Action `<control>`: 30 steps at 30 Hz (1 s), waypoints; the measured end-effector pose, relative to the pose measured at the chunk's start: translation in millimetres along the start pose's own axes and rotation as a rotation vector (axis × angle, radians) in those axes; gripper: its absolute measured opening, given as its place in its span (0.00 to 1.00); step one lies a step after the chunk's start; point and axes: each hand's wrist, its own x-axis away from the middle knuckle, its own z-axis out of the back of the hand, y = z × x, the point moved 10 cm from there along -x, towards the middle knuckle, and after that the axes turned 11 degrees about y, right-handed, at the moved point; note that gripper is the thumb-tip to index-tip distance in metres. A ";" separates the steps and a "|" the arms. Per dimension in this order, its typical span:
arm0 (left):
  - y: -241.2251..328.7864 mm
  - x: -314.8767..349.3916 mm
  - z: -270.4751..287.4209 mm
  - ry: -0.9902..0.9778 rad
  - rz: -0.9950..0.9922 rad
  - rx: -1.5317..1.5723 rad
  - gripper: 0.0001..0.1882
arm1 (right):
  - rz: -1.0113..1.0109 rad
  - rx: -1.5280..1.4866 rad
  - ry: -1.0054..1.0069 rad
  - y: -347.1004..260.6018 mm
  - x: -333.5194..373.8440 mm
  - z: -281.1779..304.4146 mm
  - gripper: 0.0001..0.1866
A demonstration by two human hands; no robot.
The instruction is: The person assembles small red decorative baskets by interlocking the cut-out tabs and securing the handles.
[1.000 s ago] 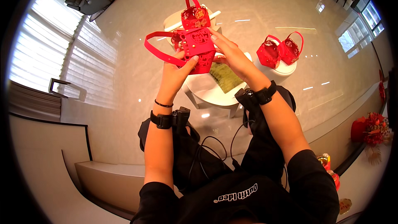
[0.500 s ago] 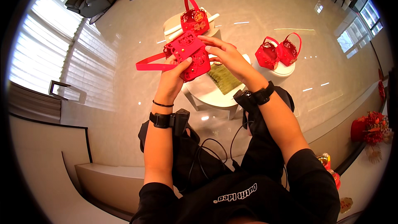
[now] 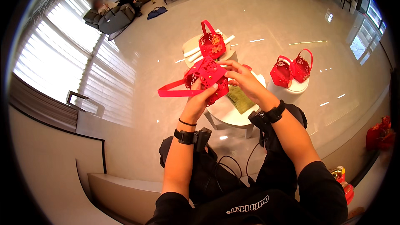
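Observation:
Over the small white table I hold a red felt basket [image 3: 205, 74] with cut-out patterns and gold snaps, tipped on its side. Its strap handle points to the left. My left hand [image 3: 196, 102] is closed round the near side, thumb pressed on a panel. At the right edge of the basket, my right hand [image 3: 246, 81] has its fingers bent against a panel corner; some fingertips are hidden behind the felt. Below my hands, a green mat [image 3: 241, 100] lies on the white table [image 3: 233, 118].
Beyond my hands, a similar red basket [image 3: 211, 45] stands on a pale stool [image 3: 189, 46] beside white rods. Two more red baskets [image 3: 281, 73] sit on a white stool [image 3: 293, 88] at the right. A person rests on a grey seat [image 3: 112, 20] at the far left.
My view has shifted, so everything sits lower and farther right. The basket has tilted in my hands, showing more of its open inside. Both hands stay on it.

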 end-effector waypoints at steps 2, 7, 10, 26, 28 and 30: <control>-1.4 -1.3 1.8 -0.005 -0.018 -0.080 0.24 | -0.022 -0.014 0.013 0.5 0.9 -0.9 0.23; 2.1 -2.0 -0.4 0.054 -0.012 -0.001 0.24 | 0.019 0.036 0.025 2.6 -3.2 5.1 0.22; -2.8 -6.2 11.3 0.111 0.009 0.089 0.23 | 0.046 0.063 0.035 -4.5 3.7 -0.7 0.22; -2.4 -8.3 19.7 0.098 -0.073 0.033 0.18 | 0.090 0.159 0.083 -6.9 0.0 4.8 0.20; -4.7 -8.1 21.6 0.108 -0.039 0.033 0.18 | 0.116 0.173 0.083 -6.0 -0.7 5.3 0.20; -6.2 -8.7 23.6 0.113 -0.011 0.036 0.18 | 0.171 0.189 0.080 -5.9 -2.8 5.5 0.19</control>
